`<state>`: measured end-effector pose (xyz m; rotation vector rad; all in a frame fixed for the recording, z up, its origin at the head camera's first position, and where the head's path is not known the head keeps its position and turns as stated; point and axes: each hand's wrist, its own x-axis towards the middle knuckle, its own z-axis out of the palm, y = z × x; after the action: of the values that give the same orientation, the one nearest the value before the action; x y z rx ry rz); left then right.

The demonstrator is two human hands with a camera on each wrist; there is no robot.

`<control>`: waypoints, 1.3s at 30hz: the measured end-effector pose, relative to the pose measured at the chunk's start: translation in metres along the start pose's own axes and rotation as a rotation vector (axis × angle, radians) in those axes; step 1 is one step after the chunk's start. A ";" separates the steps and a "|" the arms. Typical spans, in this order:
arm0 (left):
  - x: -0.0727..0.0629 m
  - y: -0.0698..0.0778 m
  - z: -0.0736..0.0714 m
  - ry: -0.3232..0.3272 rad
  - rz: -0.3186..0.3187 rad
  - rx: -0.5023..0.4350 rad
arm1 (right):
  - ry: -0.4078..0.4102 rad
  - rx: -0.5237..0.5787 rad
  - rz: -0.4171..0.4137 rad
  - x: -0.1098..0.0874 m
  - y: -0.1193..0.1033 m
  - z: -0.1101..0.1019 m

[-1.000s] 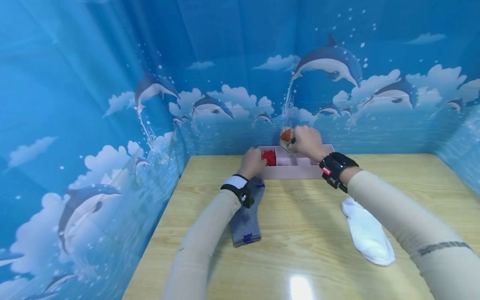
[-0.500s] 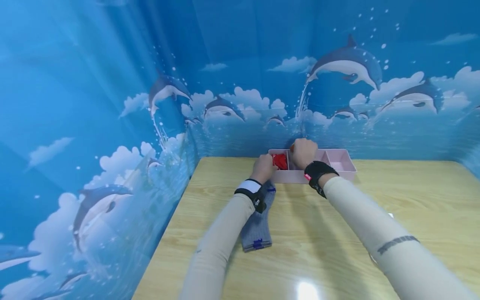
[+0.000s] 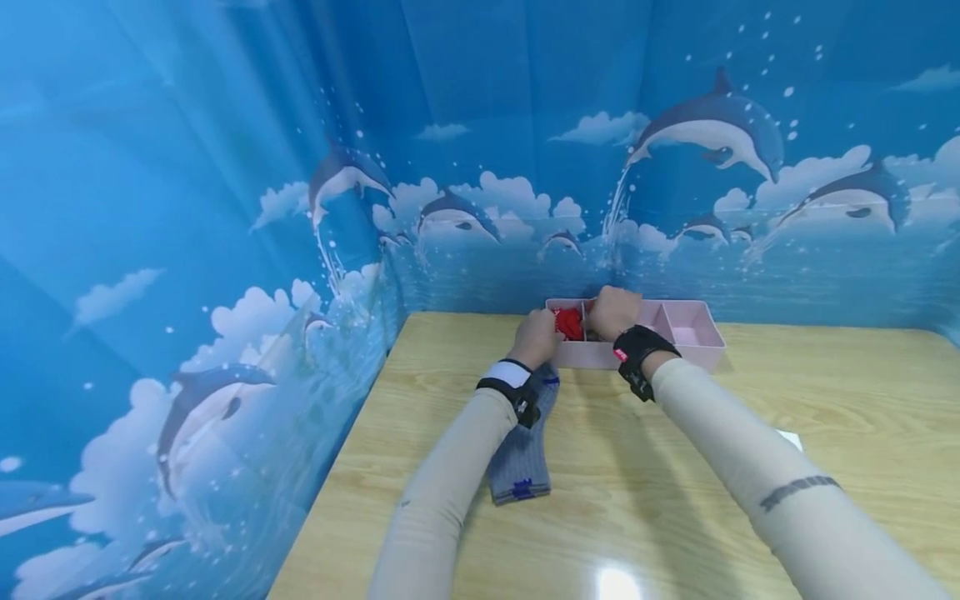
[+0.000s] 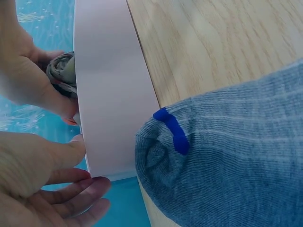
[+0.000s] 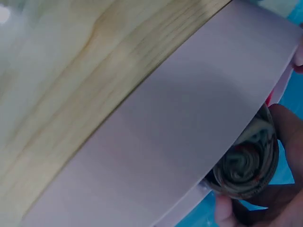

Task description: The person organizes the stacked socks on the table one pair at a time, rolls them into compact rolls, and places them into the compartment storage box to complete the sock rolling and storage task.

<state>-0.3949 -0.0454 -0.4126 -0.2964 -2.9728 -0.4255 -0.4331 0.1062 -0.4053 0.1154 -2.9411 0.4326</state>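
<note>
A pink divided box point(image 3: 588, 356) stands at the back of the table. My left hand point(image 3: 537, 337) holds its left end, thumb at the front rim and fingers around the corner in the left wrist view. My right hand point(image 3: 615, 311) is down at the second compartment from the left. It grips a rolled-up patterned sock point(image 5: 244, 165), dark and greenish with coil ends showing, partly hidden behind the box's front wall. A bright red bundle of cloth point(image 3: 568, 323) sits in the leftmost compartment. Below my left wrist lies a flat grey sock point(image 3: 522, 458) with blue marks.
Partly hidden by my right sleeve, a white sock point(image 3: 792, 439) lies on the wooden table point(image 3: 600, 508). Behind the box hangs a blue dolphin-print curtain point(image 3: 480, 125), which also runs down the left side.
My right hand has come down and left, bringing the rolled-up sock from above the box into the second compartment. The left hand stays at the box's left end. The head view has shifted left.
</note>
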 end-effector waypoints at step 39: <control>0.001 -0.001 0.000 -0.019 0.023 -0.024 | 0.012 0.080 -0.078 -0.010 0.004 0.024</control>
<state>-0.3964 -0.0462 -0.4129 -0.3386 -2.9818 -0.4585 -0.4270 0.1038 -0.4311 0.2360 -2.8960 0.5376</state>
